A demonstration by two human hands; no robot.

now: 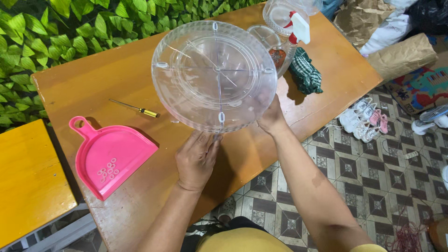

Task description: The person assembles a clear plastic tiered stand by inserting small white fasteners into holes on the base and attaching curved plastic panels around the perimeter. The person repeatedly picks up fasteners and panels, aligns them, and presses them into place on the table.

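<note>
A large round clear plastic tray [213, 74] with ribs and small tabs is held tilted above the wooden table [93, 84]. My left hand [196, 158] grips its lower edge from underneath. My right hand [271, 116] holds the tray's right rim, fingers behind it. A pink dustpan [109, 156] lies to the left on the table with several small clear rings in it. A small screwdriver [135, 108] with a yellow and black handle lies beyond the dustpan.
Behind the tray stand a spray bottle [296, 25] with a white and red trigger, more clear plastic parts [266, 37] and a green checked cloth [305, 72]. A yellow bench [28, 177] is at left. Small shoes [364, 119], paper bags and a fan [431, 119] lie on the tiled floor.
</note>
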